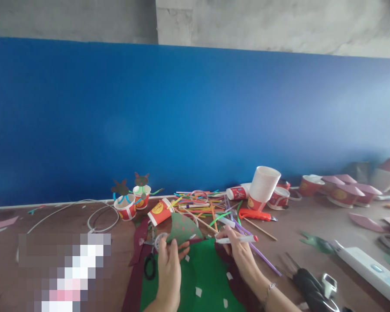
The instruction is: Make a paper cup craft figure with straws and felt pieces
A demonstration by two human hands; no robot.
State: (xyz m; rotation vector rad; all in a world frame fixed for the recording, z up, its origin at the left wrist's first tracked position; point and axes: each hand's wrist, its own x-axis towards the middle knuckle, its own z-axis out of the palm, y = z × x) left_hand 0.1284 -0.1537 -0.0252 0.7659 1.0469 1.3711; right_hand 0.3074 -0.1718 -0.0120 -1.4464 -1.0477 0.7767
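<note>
My left hand [169,264] pinches a green paper cutout [183,227] with reddish spots by its lower edge, holding it upright. In my right hand [238,253] is a white marker [243,238] with a red end, lying across the fingers. Beneath both hands spreads a green paper sheet [199,268] over dark red paper [132,286], with small white scraps on it. Black-handled scissors [150,265] lie just left of my left hand. A clear tape roll [158,239] is partly hidden behind that hand.
Colored sticks and pens [201,203] are piled beyond my hands. A tipped red cup [161,212], decorated cups [126,209] and a tall cup stack [263,184] stand near the blue wall [195,117]. On the right are an orange utility knife [255,214], a black-handled tool [308,281] and a power strip [370,268].
</note>
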